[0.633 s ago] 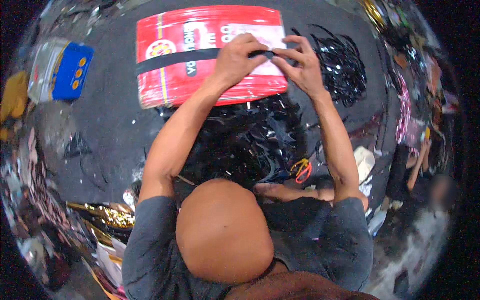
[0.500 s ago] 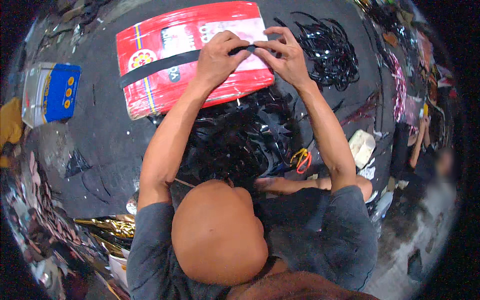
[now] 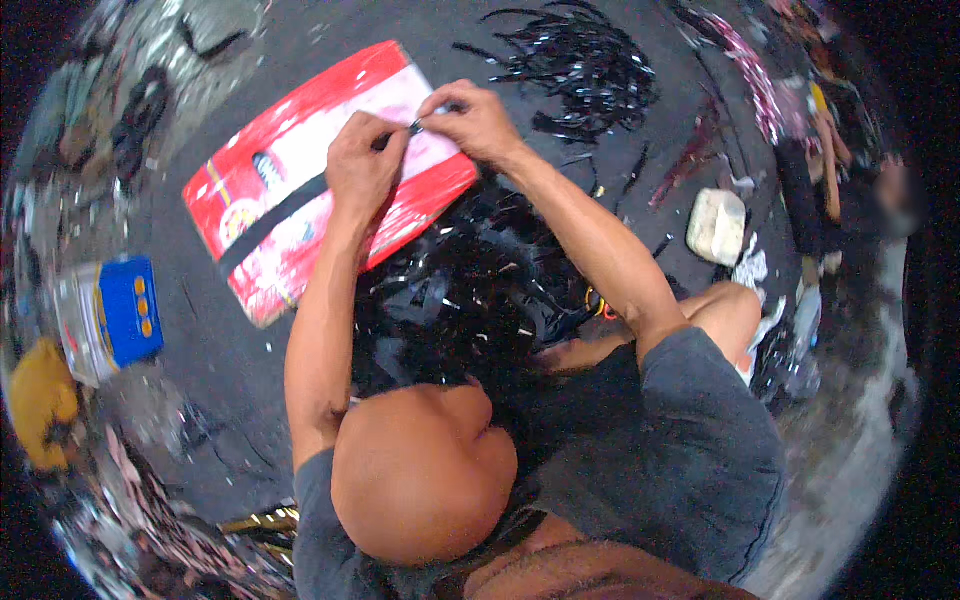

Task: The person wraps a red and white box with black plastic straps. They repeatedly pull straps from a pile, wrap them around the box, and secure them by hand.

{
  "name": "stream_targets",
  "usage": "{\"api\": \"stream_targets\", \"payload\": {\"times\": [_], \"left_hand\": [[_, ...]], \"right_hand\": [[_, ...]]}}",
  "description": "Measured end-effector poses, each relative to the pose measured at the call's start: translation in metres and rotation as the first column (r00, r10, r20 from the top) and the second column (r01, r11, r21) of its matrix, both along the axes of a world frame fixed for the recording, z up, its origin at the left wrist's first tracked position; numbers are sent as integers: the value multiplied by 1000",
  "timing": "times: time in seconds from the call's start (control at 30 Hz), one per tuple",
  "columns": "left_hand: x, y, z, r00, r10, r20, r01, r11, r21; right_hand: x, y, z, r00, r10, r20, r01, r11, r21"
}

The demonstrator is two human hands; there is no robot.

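A flat red-and-white package [image 3: 290, 120], wrapped in shiny clear film, lies tilted on the dark floor. Across its face runs a flat black plastic strip [image 3: 275, 225], which passes under my left hand. My left hand [image 3: 363, 165] rests over the package, thumb and fingers closed in a pinch on the strip. Close beside it, near the package's right end, my right hand [image 3: 472, 122] pinches the strip's end, its fingertips almost touching those of the left. The exact shape of the strip between the fingertips is too small to make out.
Loose black strips [image 3: 590, 75] lie beyond my right hand, and a heap of black scraps [image 3: 460, 290] before my body. An orange-and-yellow-handled tool [image 3: 603, 303] is partly behind my right forearm. A whitish block [image 3: 716, 226] sits at right; a blue-and-white tin [image 3: 130, 310] at left. Another person's arm [image 3: 830, 165] shows far right.
The whole view has turned, so the package appears more tilted and farther left. Both hands keep their pinch on the black strip, close together.
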State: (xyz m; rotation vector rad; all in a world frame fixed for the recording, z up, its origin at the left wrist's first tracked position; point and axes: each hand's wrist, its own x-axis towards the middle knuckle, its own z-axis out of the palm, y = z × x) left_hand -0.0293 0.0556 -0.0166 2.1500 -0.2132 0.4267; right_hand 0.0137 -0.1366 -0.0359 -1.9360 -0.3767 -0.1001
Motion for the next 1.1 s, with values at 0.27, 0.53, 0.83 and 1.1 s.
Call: {"api": "stream_targets", "payload": {"times": [0.27, 0.53, 0.83, 1.1], "left_hand": [[8, -11, 17, 988, -152, 32, 150, 987, 59], [21, -25, -2, 978, -144, 151, 151, 988, -35], [20, -24, -6, 970, -151, 193, 174, 979, -110], [26, -23, -7, 969, -182, 169, 203, 972, -114]], "right_hand": [[-8, -1, 12, 986, -143, -88, 144, 990, 0], [2, 2, -18, 994, -100, 35, 90, 974, 206], [12, -10, 15, 828, 26, -560, 140, 958, 252], [47, 10, 4, 959, -267, 94, 282, 884, -374]]}}
